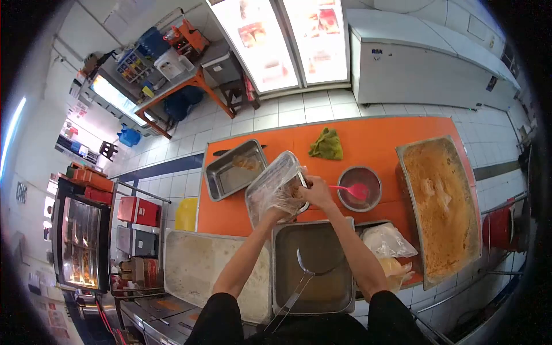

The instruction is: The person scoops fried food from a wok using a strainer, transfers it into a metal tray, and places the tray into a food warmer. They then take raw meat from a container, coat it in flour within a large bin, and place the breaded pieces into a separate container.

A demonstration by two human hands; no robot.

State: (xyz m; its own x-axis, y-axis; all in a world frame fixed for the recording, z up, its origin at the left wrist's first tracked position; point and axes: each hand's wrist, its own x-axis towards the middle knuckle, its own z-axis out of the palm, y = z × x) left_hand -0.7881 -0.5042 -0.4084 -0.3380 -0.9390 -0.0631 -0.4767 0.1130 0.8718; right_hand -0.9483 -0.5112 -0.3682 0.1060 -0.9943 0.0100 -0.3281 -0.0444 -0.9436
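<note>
In front of me on the orange table stands a rectangular container (pixel 251 205) with a clear plastic bag (pixel 275 183) over it. My left hand (pixel 283 206) is at the near side of the container, with its fingers among the folds of the plastic, partly hidden. At the container's right edge my right hand (pixel 315 192) is closed, its fingers pinching the plastic. Something brownish shows under the plastic between the hands; I cannot make out what it is. A metal tray (pixel 215 184) touches or nearly touches the container on the left.
A bowl (pixel 375 198) with a pink spoon (pixel 357 190) lies to the right, a green cloth (pixel 326 144) behind. A deep pan of orange-brown coating (pixel 440 201) stands far right. Nearer are a pan with a ladle (pixel 305 282), a pale-floured tray (pixel 215 264) and bagged white stuff (pixel 388 240).
</note>
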